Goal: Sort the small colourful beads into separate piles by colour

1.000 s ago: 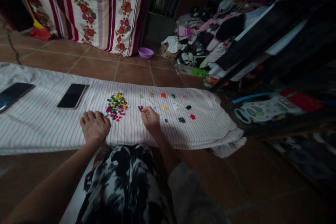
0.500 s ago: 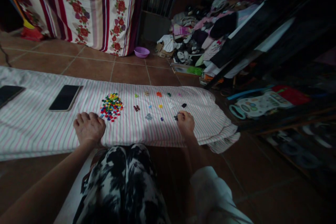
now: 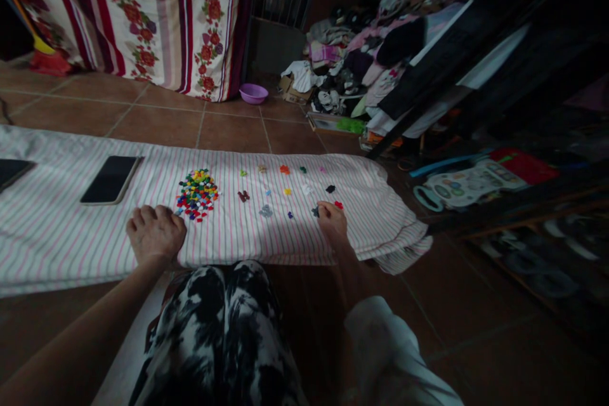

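Note:
My right hand point(image 3: 332, 221) is closed in a pinch over a few dark grey bits point(image 3: 314, 211) on the striped cloth point(image 3: 228, 244); whatever lies between its fingertips is hidden. Small red pieces point(image 3: 338, 205) show just beyond its knuckles. My left hand point(image 3: 156, 231) rests palm down near the cloth's front edge, holding nothing, its fingers slightly bent and apart. Beside it sits a pile of tiny multicoloured plastic pieces point(image 3: 197, 195). Between the hands lie small colour groups, among them brown pieces point(image 3: 243, 196), light grey pieces point(image 3: 265, 210), yellow pieces point(image 3: 287, 191) and black pieces point(image 3: 330, 189).
Left of the pile lies a phone point(image 3: 110, 180), with another dark phone point(image 3: 13, 172) at the cloth's left end. Across the tiled floor stand a purple basin point(image 3: 254, 94) and a heap of clothes point(image 3: 361, 57). A toy panel point(image 3: 461, 184) is at the right.
The view has shifted slightly. My right hand has moved a little toward me, and the red pieces behind it have come into sight. My left hand stays resting on the cloth.

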A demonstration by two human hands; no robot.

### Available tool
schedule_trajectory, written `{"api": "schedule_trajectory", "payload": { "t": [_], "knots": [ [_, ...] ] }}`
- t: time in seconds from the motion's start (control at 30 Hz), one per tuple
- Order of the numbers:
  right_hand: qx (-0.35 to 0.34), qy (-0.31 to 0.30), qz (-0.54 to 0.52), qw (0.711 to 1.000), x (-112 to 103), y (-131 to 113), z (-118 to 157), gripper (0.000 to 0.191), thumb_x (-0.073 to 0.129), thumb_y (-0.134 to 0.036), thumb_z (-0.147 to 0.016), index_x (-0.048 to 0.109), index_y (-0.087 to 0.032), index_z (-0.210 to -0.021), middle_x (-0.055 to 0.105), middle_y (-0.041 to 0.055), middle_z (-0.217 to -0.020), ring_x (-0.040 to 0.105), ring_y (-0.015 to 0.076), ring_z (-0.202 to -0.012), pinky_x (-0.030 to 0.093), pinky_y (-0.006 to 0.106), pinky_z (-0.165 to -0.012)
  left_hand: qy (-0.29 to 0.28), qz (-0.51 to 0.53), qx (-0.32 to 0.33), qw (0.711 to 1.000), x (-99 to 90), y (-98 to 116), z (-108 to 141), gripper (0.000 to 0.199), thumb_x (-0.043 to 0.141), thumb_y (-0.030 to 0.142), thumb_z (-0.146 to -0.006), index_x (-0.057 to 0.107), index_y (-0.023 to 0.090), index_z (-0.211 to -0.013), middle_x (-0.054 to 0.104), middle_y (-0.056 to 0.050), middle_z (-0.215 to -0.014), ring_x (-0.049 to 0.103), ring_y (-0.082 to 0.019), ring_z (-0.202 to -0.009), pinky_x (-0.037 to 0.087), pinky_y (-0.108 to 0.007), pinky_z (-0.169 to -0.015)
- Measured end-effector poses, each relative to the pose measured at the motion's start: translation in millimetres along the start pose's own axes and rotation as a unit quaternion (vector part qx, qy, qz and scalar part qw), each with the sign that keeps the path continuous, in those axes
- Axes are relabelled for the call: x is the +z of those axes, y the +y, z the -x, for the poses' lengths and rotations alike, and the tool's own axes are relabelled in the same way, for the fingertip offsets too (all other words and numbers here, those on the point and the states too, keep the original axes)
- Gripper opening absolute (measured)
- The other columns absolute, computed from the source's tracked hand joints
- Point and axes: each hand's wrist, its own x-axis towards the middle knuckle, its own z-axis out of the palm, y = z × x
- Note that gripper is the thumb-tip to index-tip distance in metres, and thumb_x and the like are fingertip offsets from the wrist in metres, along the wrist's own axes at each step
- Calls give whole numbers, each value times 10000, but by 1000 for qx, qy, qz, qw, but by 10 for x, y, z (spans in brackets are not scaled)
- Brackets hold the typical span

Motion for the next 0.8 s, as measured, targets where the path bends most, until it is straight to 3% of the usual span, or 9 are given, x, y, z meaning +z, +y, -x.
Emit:
{"api": "schedule_trajectory", "payload": {
  "t": [0.47, 0.8],
  "knots": [
    [-96, -11, -2, 995, 83, -71, 68, 208, 470, -308, -810, 652, -207, -798, 701, 76, -867, 620, 222, -863, 445, 402, -868, -20, 8, -17, 1000, 18, -2, -5, 425, 311, 345, -835, 592, 69, -994, 550, -226, -1088, 447, -349, -1147, 336, -496, -929],
    [-107, -17, -27, 994, 87, -72, 42, 285, 455, -383, -823, 675, -208, -872, 707, 87, -936, 627, 232, -925, 450, 409, -891, -35, -20, -27, 999, 8, 1, -30, 406, 302, 352, -845, 578, 95, -997, 553, -207, -1117, 417, -341, -1197, 313, -467, -972]
  ]
}}
